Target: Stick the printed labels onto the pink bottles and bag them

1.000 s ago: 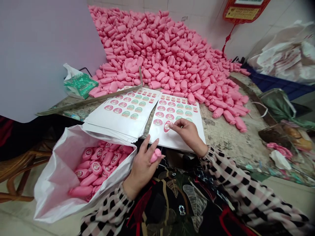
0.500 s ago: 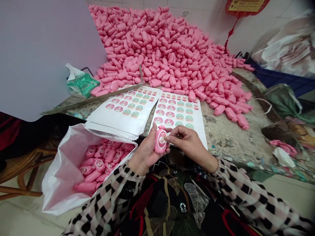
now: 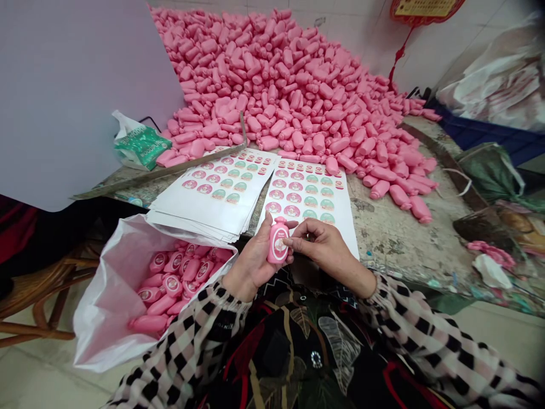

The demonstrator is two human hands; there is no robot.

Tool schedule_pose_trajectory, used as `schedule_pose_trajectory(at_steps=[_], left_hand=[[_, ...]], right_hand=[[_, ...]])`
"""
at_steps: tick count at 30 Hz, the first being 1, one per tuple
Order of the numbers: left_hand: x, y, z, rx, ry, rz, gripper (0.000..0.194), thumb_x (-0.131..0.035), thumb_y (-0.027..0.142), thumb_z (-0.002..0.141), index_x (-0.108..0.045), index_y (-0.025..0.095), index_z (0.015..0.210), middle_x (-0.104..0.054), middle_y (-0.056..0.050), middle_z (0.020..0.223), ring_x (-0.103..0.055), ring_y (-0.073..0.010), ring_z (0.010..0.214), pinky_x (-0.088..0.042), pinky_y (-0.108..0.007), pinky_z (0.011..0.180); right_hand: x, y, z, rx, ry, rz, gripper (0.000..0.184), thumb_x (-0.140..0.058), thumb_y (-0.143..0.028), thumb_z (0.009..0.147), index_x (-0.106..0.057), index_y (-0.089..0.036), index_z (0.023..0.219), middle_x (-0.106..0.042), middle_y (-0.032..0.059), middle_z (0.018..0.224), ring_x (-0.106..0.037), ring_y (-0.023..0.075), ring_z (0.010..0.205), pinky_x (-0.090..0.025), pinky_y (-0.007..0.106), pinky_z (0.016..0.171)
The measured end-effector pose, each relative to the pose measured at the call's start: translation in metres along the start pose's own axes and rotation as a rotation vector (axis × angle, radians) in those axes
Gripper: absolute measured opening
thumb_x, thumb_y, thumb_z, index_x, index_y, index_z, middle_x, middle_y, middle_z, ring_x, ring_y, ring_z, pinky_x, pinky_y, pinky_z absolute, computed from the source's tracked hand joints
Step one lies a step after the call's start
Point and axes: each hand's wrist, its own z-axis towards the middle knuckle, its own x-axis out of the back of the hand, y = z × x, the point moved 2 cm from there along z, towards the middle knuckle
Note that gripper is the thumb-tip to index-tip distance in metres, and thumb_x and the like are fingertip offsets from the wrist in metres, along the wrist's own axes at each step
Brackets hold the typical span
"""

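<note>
My left hand [image 3: 251,262] is wrapped round a small pink plastic bottle [image 3: 279,257], holding it upright with its front turned up to me. An oval sticker [image 3: 280,235] with a white rim and small print lies on that front. From the right, my right hand [image 3: 327,245] reaches in with bent fingers, a fingertip on the sticker's right side and the others curled at the bottle's edge. Just behind the hands is a sticker sheet [image 3: 279,217] with pink and green ovals and small red labels.
A large heap of pink bottles [image 3: 272,85] covers the table's back. A stack of sticker sheets [image 3: 200,207] lies left, with a metal strip [image 3: 170,170] across its top. A white bag [image 3: 106,318] at lower left holds stickered bottles. A green tissue pack [image 3: 140,145] sits beside the heap.
The bottle has turned slightly in my left hand, and its sticker print shows more plainly. My right fingertip stays against the sticker. Otherwise things stand as before.
</note>
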Motion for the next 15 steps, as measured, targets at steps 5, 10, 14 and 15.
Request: schedule_pose_trajectory(at_steps=[5, 10, 14, 15], left_hand=[[-0.0002, -0.0002, 0.0000, -0.027, -0.017, -0.003, 0.044, -0.045, 0.059, 0.084, -0.060, 0.018, 0.091, -0.057, -0.001, 0.069, -0.055, -0.0096, 0.050, -0.049, -0.023, 0.045], [-0.0017, 0.0004, -0.0006, -0.050, -0.017, 0.022, 0.049, -0.042, 0.061, 0.084, -0.061, 0.017, 0.094, -0.056, -0.002, 0.070, -0.055, -0.0098, 0.052, -0.049, -0.022, 0.046], [-0.0054, 0.0006, -0.0016, -0.046, -0.003, 0.060, 0.057, -0.037, 0.062, 0.085, -0.062, 0.014, 0.102, -0.054, -0.002, 0.068, -0.056, -0.0108, 0.052, -0.049, -0.023, 0.047], [-0.0060, 0.0005, -0.0018, -0.043, 0.001, 0.066, 0.058, -0.036, 0.062, 0.085, -0.061, 0.014, 0.104, -0.054, -0.002, 0.067, -0.056, -0.0111, 0.052, -0.049, -0.023, 0.047]], right_hand=[[-0.0006, 0.0029, 0.0005, 0.009, 0.017, -0.053, 0.016, -0.068, -0.034, 0.074, -0.062, -0.020, 0.068, -0.069, 0.0041, 0.092, -0.063, 0.0210, 0.093, -0.046, 0.035, 0.079], [-0.0016, 0.0060, 0.0003, 0.025, 0.035, -0.099, 0.018, -0.067, -0.036, 0.075, -0.061, -0.021, 0.068, -0.069, 0.0026, 0.094, -0.062, 0.0191, 0.089, -0.046, 0.033, 0.076], [-0.0020, 0.0088, -0.0007, 0.029, 0.053, -0.156, 0.020, -0.068, -0.039, 0.075, -0.061, -0.021, 0.070, -0.068, 0.0006, 0.086, -0.061, 0.0170, 0.080, -0.046, 0.031, 0.072], [-0.0021, 0.0093, -0.0010, 0.029, 0.058, -0.176, 0.020, -0.068, -0.040, 0.075, -0.061, -0.022, 0.070, -0.067, 0.0004, 0.085, -0.061, 0.0169, 0.079, -0.045, 0.031, 0.071]])
